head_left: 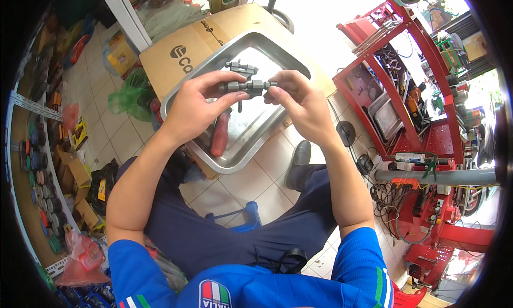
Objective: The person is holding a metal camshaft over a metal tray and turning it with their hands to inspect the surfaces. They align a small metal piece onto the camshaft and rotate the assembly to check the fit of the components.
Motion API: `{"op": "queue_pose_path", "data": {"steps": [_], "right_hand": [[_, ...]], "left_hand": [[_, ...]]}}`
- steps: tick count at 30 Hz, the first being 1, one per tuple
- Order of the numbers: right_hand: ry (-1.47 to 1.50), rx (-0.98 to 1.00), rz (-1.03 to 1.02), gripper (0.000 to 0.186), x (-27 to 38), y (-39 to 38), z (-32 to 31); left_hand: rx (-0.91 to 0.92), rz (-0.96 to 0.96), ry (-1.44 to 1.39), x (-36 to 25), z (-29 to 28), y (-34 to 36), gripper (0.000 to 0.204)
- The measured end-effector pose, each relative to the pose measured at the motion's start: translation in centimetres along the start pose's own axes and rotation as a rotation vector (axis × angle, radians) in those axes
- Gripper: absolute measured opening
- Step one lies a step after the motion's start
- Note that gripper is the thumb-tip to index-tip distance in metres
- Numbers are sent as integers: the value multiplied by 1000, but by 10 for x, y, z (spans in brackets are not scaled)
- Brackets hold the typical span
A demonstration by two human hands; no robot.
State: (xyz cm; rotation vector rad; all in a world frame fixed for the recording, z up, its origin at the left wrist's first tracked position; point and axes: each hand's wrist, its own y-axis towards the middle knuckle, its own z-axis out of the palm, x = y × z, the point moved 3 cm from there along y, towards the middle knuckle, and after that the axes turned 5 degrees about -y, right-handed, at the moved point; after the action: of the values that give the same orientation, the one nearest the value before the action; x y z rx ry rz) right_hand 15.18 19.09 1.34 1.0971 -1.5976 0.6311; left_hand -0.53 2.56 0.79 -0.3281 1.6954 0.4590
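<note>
A dark metal rod-like part with hex-shaped sections (257,87) is held level between my two hands over a metal tray (262,115). My left hand (200,102) is closed on its left end, thumb below and fingers above. At the other end, the fingertips of my right hand (302,97) pinch the narrow tip. Inside the tray, just beyond the held part, lies another dark metal piece with a crossbar (241,67). A tool with a red handle (219,137) rests in the tray below my left hand; its far end is hidden.
The tray stands on a cardboard box (160,67) in front of my knees. A blue plastic stool (248,217) shows between my legs. To the right is a red tool cart (368,67) with cables beside it. Bags, jars and small boxes crowd the left.
</note>
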Motion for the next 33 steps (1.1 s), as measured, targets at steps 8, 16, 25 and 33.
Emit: {"op": "queue_pose_path", "data": {"steps": [8,16,25,33], "right_hand": [[76,18,2,26,-2,0,3],[52,81,60,28,-8,0,5],[-68,-38,-112,25,5,1,-4],[10,63,95,35,-8,1,7]], "left_hand": [[-7,32,15,1,0,-1,29],[-13,81,64,-1,2,-1,25],[-23,43,47,-4,-3,0,25],[17,98,84,-2,-2,-1,26]]}}
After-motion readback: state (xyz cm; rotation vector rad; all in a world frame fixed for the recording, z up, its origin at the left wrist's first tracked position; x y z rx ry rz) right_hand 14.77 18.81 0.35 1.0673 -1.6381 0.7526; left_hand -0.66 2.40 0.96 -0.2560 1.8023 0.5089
